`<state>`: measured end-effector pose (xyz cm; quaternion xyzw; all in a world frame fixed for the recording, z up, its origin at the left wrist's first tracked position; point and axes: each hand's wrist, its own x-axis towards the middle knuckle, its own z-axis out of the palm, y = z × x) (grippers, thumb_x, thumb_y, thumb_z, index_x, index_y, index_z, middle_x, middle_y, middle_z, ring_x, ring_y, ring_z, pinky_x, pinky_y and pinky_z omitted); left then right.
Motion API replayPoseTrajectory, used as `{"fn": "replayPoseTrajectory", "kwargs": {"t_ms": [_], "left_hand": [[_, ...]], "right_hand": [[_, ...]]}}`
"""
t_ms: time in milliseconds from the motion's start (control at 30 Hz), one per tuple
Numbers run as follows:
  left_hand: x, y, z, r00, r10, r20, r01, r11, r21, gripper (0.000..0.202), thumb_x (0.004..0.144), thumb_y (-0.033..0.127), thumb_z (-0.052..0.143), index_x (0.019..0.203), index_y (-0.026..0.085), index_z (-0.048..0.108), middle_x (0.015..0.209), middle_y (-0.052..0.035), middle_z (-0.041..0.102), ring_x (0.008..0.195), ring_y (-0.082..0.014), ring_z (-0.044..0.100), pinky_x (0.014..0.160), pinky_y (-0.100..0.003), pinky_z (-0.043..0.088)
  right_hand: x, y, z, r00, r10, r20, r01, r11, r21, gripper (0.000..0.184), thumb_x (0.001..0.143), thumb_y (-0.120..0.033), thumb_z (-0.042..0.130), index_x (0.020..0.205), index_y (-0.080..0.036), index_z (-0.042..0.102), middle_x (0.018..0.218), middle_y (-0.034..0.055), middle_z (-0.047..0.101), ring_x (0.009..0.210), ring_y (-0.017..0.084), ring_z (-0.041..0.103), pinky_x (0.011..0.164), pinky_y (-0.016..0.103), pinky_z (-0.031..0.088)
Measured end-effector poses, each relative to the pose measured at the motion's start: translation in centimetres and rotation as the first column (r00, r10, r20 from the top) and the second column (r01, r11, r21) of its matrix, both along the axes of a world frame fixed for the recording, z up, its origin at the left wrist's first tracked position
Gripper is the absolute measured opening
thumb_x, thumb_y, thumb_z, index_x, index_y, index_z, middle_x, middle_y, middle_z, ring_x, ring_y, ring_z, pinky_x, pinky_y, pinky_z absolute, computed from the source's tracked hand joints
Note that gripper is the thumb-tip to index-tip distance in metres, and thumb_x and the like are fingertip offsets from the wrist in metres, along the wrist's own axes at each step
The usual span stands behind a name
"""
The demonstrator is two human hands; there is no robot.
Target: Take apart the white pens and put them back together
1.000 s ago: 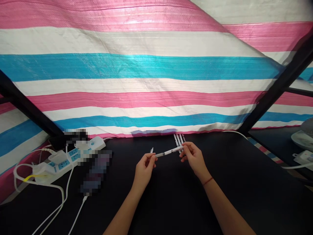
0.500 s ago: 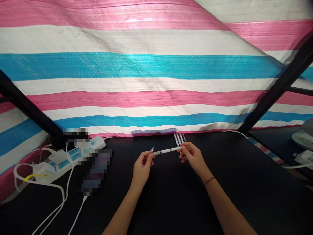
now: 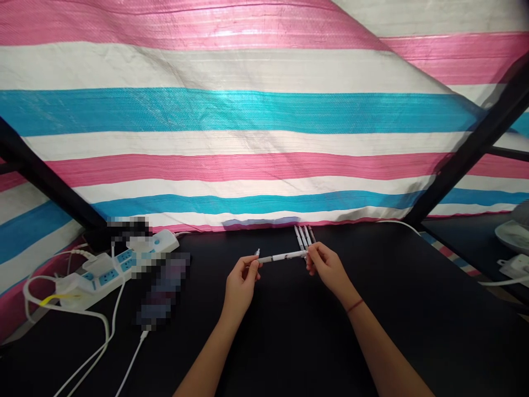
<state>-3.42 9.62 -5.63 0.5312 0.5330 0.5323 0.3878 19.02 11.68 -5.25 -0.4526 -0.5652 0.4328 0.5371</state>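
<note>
A slim white pen [image 3: 285, 256] with dark bands is held level above the black table [image 3: 268, 331]. At its left end my left hand [image 3: 243, 275] is closed in a pinch, thumb against fingers. My right hand [image 3: 324, 263] pinches the right end. A small pale pointed piece [image 3: 258, 252] shows just above my left fingertips; whether it is held or lies behind them I cannot tell. Beyond my right hand, several white pens [image 3: 303, 236] lie side by side near the table's back edge, their near ends partly covered by the held pen and my fingers.
To the left stands a white power strip [image 3: 155, 245] with plugs and looping white cables [image 3: 108, 325]. Nearer, a blurred-out dark device [image 3: 163, 289] has a cable attached. A striped tarp [image 3: 264, 113] hangs behind the table, with black frame bars [image 3: 467, 143] at both sides.
My right hand has shifted slightly to the right, away from my left hand, and a little more of the pen's right part shows. My left hand stays nearly still.
</note>
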Motion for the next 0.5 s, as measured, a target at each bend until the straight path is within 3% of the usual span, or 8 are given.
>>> {"fn": "replayPoseTrajectory", "kwargs": {"t_ms": [167,367,500], "left_hand": [[-0.06,-0.05,-0.03,1.000,0.013,-0.008,-0.013,1.000,0.010,0.033,0.080,0.044,0.055,0.098,0.017,0.062,0.079,-0.0037,0.066,0.060,-0.0126,0.054,0.058,-0.025,0.043],[-0.11,-0.10,0.03,0.999,0.014,-0.031,-0.013,1.000,0.018,0.030,0.083,0.042,0.054,0.098,0.017,0.061,0.079,-0.0033,0.065,0.060,-0.0123,0.054,0.059,-0.025,0.044],[-0.17,0.01,-0.08,0.999,0.037,-0.007,-0.037,0.999,0.005,0.031,0.082,0.042,0.054,0.098,0.016,0.061,0.079,-0.0036,0.065,0.060,-0.0124,0.054,0.058,-0.025,0.044]], "right_hand": [[0.03,-0.12,0.18,0.998,0.019,-0.054,-0.019,1.000,0.007,0.028,0.080,-0.045,0.060,0.089,-0.020,0.057,0.063,-0.0005,0.057,0.054,0.014,0.055,0.044,0.024,0.047],[0.03,-0.34,0.52,1.000,0.025,-0.015,-0.025,1.000,0.004,0.030,0.083,-0.046,0.056,0.074,-0.018,0.057,0.063,0.0015,0.057,0.056,0.014,0.056,0.046,0.025,0.048],[-0.04,-0.49,0.66,0.998,0.054,-0.024,-0.054,0.999,0.006,0.026,0.082,-0.043,0.059,0.082,-0.018,0.059,0.067,0.0023,0.061,0.057,0.014,0.057,0.049,0.026,0.049]]}}
